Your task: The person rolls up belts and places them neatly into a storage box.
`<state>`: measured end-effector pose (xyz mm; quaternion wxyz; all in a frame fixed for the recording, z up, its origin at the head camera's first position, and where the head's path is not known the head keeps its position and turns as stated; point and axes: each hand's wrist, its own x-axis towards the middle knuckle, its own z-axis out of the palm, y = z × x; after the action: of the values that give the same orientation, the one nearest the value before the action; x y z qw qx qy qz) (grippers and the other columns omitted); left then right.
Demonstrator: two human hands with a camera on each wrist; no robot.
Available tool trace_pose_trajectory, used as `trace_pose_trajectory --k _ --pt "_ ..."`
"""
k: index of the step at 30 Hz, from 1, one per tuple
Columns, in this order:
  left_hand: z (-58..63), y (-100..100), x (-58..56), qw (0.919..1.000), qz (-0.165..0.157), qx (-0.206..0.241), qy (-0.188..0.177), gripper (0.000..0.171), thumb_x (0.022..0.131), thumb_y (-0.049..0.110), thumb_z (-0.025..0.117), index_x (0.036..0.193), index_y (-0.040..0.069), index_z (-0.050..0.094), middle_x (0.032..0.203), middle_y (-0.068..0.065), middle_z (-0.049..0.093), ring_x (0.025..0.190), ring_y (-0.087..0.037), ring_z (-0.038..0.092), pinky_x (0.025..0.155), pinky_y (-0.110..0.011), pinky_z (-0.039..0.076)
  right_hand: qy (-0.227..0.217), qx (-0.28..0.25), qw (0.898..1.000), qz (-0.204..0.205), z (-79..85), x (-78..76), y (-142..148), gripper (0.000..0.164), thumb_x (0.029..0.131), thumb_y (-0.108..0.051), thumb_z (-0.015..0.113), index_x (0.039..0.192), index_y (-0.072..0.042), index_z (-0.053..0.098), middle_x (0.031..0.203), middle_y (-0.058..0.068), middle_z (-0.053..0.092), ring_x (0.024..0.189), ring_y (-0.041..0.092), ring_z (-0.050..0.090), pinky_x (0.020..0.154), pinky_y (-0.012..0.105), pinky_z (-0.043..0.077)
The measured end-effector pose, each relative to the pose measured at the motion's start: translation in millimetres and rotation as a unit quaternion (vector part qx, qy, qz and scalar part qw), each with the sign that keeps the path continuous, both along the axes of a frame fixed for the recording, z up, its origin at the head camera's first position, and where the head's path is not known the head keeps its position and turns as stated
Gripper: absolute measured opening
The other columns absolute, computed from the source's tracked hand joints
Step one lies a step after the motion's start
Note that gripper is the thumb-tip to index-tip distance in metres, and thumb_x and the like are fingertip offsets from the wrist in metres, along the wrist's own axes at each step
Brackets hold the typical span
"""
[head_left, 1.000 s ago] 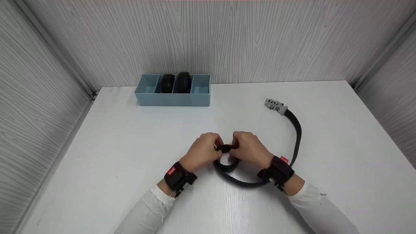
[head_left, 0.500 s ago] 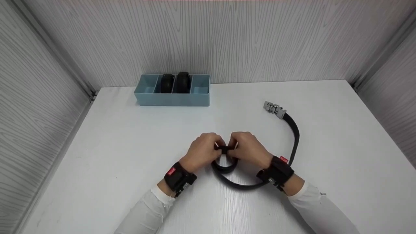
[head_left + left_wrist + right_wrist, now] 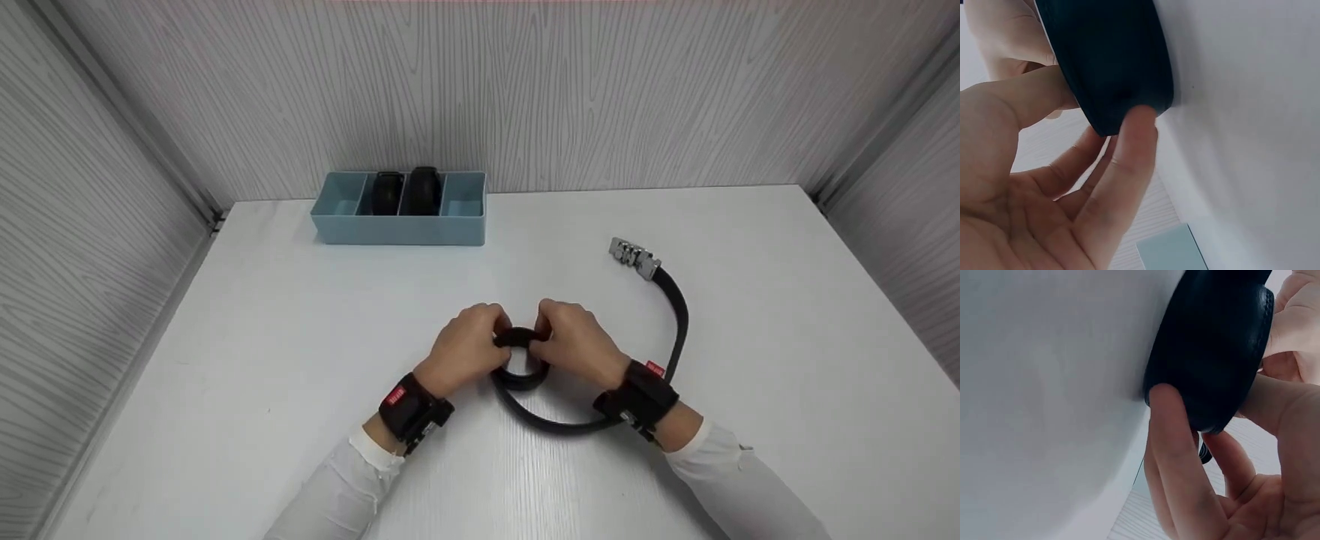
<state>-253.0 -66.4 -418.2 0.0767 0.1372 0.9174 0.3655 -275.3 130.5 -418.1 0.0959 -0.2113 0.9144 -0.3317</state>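
A black belt (image 3: 555,429) lies on the white table, one end wound into a small upright-edged coil near the middle. From the coil the strap curves right, passes under the right wrist and bends back to a silver buckle (image 3: 636,258). My left hand (image 3: 466,346) pinches the coil's left side between thumb and fingers. On the other side my right hand (image 3: 576,339) pinches it the same way. In the left wrist view the coiled strap (image 3: 1112,56) stands on edge; the right wrist view shows stitching along the strap's edge (image 3: 1219,349).
Against the back wall stands a blue divided tray (image 3: 397,231). Two of its middle compartments each hold a rolled black belt (image 3: 387,193); its outer compartments show bare bottoms. Grey wood-grain panels (image 3: 600,97) enclose the table at the back and sides.
The coil has turned slightly between my fingers, which have shifted a little. The buckle end has slid a short way toward me, and the trailing strap has drawn in slightly to the left.
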Motion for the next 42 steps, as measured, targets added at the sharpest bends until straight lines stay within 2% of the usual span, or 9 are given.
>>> trace_pose_trajectory --k 7,14,21,31,37,42 --pt "0.0 0.6 -0.5 0.9999 0.000 -0.011 0.011 0.019 0.086 0.000 0.073 0.105 0.001 0.071 0.098 -0.008 0.067 0.088 -0.020 0.061 0.076 -0.036 0.051 -0.010 0.000 1.000 0.004 2.4 0.4 0.5 0.016 0.081 -0.004 0.077 0.087 -0.008 0.062 0.077 0.000 0.066 0.071 0.016 0.061 0.064 0.032 0.049" --pt "-0.4 1.5 1.4 0.9996 -0.002 -0.012 0.025 0.020 0.087 -0.003 0.072 0.106 0.002 0.075 0.100 -0.008 0.070 0.090 -0.020 0.065 0.077 -0.037 0.054 -0.004 -0.006 1.000 0.015 2.5 0.6 -0.7 0.019 0.082 -0.008 0.081 0.094 -0.006 0.067 0.084 0.002 0.068 0.075 0.016 0.060 0.064 0.031 0.049" --pt "-0.6 2.4 1.2 0.9998 -0.002 -0.013 0.018 0.019 0.088 -0.002 0.071 0.105 0.005 0.077 0.099 -0.006 0.072 0.088 -0.017 0.065 0.075 -0.036 0.054 0.002 -0.022 0.999 0.032 0.9 0.6 -0.9 0.013 0.082 -0.006 0.080 0.089 -0.007 0.068 0.082 -0.001 0.069 0.072 0.012 0.060 0.061 0.028 0.049" --pt "-0.8 2.5 0.1 0.9998 0.003 -0.012 0.018 0.018 0.086 0.006 0.075 0.103 0.003 0.070 0.097 -0.007 0.066 0.086 -0.019 0.060 0.074 -0.036 0.051 0.018 -0.015 1.000 0.006 -1.9 0.7 0.3 0.016 0.078 -0.001 0.077 0.083 -0.007 0.063 0.082 0.003 0.062 0.077 0.018 0.059 0.068 0.033 0.050" --pt "-0.4 2.6 -0.5 0.9998 -0.002 -0.013 0.016 0.018 0.086 0.003 0.074 0.103 0.001 0.069 0.096 -0.008 0.065 0.088 -0.020 0.060 0.077 -0.037 0.051 0.006 0.001 1.000 -0.004 -0.6 -0.8 1.2 0.020 0.076 -0.002 0.078 0.086 -0.007 0.060 0.083 0.005 0.060 0.077 0.019 0.058 0.068 0.034 0.049" --pt "-1.3 2.8 0.1 0.9994 -0.002 -0.015 0.030 0.017 0.088 0.000 0.072 0.105 0.000 0.071 0.099 -0.009 0.068 0.089 -0.020 0.063 0.078 -0.037 0.053 0.004 -0.001 1.000 -0.001 1.0 -1.2 0.4 0.019 0.079 -0.006 0.080 0.090 -0.006 0.064 0.085 0.004 0.063 0.077 0.018 0.059 0.067 0.033 0.050"
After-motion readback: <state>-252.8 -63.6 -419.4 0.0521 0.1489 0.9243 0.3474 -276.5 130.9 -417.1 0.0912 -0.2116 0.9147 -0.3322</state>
